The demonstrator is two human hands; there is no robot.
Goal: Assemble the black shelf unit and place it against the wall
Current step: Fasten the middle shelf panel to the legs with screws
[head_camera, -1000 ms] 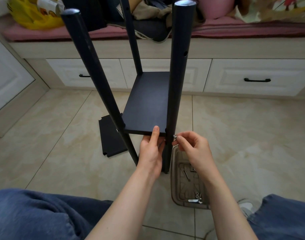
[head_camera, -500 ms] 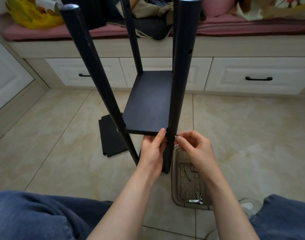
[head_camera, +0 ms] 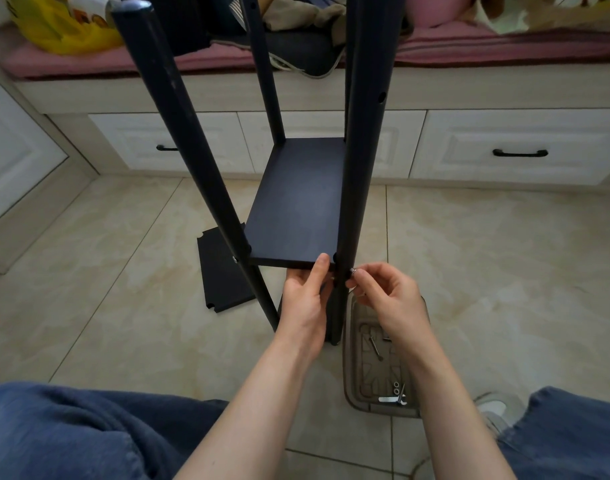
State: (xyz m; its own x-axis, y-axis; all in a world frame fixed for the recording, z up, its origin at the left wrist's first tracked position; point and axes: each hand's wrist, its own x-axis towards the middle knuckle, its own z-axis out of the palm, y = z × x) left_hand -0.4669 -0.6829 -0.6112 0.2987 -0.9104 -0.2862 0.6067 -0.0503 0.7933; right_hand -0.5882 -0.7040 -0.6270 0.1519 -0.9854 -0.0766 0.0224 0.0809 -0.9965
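Note:
The black shelf unit stands on the tile floor in front of me: round black posts with one black shelf board fixed between them. My left hand holds the board's near edge from below, thumb on the front corner by the near right post. My right hand pinches a small silver screw against that post at the board's level. The near left post leans toward me. A second black board lies flat on the floor behind the posts.
A clear plastic tray with screws and a hex key lies on the floor under my right wrist. White drawers and a cushioned bench with clothes and a yellow bag run along the back. My blue-jeaned knees frame the bottom.
The view and posts shifted slightly. My left thumb slid right along the board's edge toward the right post. My right hand stays at the screw, fingers turned a little.

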